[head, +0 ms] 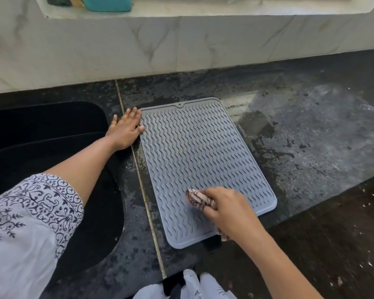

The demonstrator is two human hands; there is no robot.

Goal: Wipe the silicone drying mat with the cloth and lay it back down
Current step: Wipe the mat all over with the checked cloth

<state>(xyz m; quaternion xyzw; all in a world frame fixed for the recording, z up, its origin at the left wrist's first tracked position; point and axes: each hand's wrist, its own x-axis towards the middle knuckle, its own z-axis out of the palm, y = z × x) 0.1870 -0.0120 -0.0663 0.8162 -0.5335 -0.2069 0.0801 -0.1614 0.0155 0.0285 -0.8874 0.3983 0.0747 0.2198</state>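
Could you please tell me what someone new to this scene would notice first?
The grey wavy-ribbed silicone drying mat, flat on the speckled black stone counter, draws the eye first. On its near part the right hand grips a bunched cream cloth with a dark red pattern, while the left hand rests flat at its far left edge, beside the black sink.

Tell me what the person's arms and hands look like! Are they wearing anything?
The left arm has a loose white sleeve printed with dark blue swirls and leaves; its forearm is uncovered. The right arm shows no sleeve. The left hand and right hand are bare: no gloves, rings or watch in sight.
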